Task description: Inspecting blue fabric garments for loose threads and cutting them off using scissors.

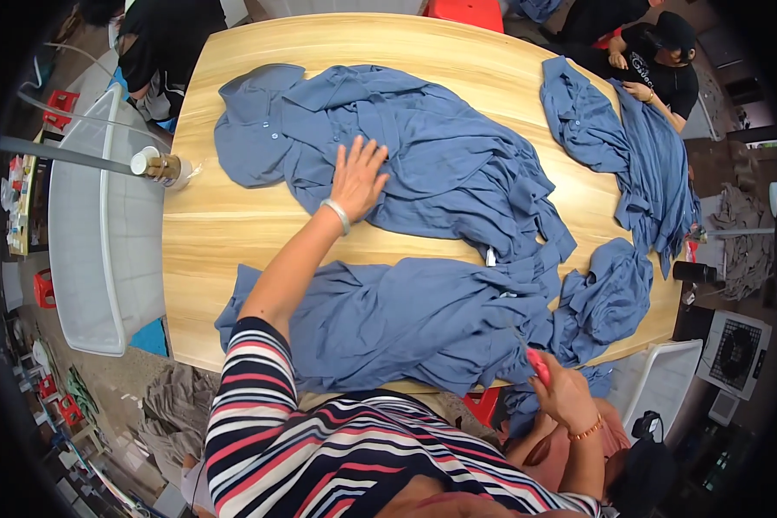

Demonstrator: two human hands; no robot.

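Observation:
My left hand [358, 183] lies on a blue buttoned garment [440, 147] spread over the table, its fingers outstretched and gripping nothing. A collar-like part and small buttons show at that garment's left end. Near the table's front edge, my right hand [568, 395] is closed around pink-handled thread snips [540, 367], whose thin tip points up and left over the cloth. Beneath my left forearm, a second blue garment [388, 311] stretches along the near side. A small white label [490, 256] shows between the two garments.
More blue garments [609, 289] are heaped at the right. Across the wooden table [203, 224], a person [660, 69] in black handles blue cloth. A cup [151, 162] stands at the left edge by a white tub [86, 216]. Another person [578, 432] sits close to my right arm.

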